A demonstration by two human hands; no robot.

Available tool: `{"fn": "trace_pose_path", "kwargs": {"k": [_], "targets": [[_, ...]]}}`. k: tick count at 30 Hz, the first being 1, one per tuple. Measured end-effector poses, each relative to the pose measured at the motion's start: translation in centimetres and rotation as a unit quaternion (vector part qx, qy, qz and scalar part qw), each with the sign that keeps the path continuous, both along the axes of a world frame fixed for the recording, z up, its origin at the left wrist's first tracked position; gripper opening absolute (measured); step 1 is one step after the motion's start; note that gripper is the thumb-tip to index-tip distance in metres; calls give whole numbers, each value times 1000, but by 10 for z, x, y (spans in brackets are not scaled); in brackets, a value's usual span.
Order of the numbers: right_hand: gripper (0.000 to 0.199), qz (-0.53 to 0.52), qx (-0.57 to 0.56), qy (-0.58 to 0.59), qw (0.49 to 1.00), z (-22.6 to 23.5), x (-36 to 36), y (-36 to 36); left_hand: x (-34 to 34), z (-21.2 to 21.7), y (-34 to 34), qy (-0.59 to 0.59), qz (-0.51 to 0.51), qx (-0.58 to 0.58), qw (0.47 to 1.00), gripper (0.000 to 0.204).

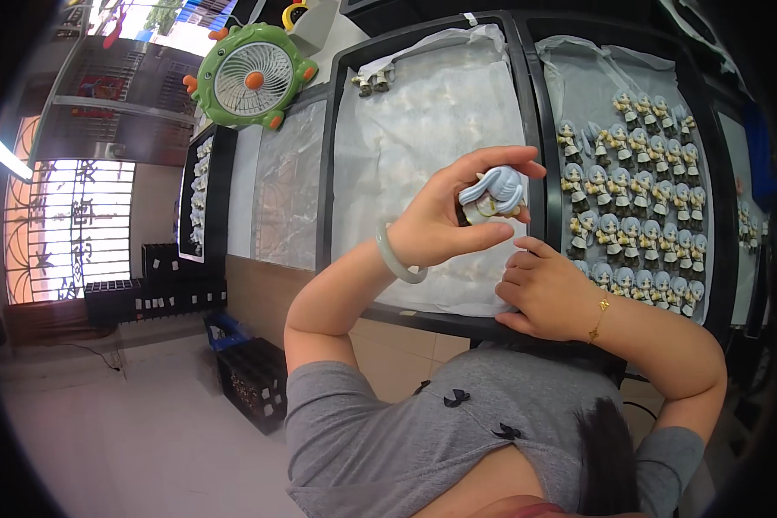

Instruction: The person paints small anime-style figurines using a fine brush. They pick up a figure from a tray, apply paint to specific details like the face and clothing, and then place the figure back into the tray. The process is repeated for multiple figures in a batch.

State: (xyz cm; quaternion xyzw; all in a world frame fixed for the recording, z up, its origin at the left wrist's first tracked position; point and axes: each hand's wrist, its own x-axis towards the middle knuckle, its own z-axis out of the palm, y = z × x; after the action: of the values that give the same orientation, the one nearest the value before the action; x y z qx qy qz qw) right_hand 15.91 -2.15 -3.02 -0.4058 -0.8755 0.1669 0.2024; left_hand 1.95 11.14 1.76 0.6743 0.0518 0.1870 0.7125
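Figurine (497, 192) sits within curved left grip (440, 211).

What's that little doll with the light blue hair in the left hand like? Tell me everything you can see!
The small, plastic-looking figurine with light blue hair has smooth, sculpted hair with long locks and a pale body with yellowish touches. The person's bare left hand holds it between thumb and fingers, above the black-rimmed, white-lined tray. Fingers hide part of it.
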Motion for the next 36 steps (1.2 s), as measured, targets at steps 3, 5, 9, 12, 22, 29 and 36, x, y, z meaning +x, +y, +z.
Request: {"fn": "trace_pose_path", "kwargs": {"k": [3,5,9,12,22,29,36], "targets": [[26,-1,-2,-14,1000,2,-1,1,-4,-7,2,43,-8,0,999,76],[26,-1,-6,-15,1000,2,-1,1,-6,0,-2,70,-11,-45,996,81],[25,1,-14,-8,1000,0,-2,2,-7,-6,-3,21,-10,-2,1000,89],[25,0,-15,-8,1000,1,-2,2,-5,7,-14,19,28,67,997,89],[23,-3,-30,45,999,2,0,1,-5,23,-18,50,62,158,984,69],[24,-5,-31,26,999,2,-2,2,-2,5,-15,21,171,403,899,64],[25,-16,-21,29,999,-2,-2,0,-7,6,-7,85,112,405,903,62]]}}
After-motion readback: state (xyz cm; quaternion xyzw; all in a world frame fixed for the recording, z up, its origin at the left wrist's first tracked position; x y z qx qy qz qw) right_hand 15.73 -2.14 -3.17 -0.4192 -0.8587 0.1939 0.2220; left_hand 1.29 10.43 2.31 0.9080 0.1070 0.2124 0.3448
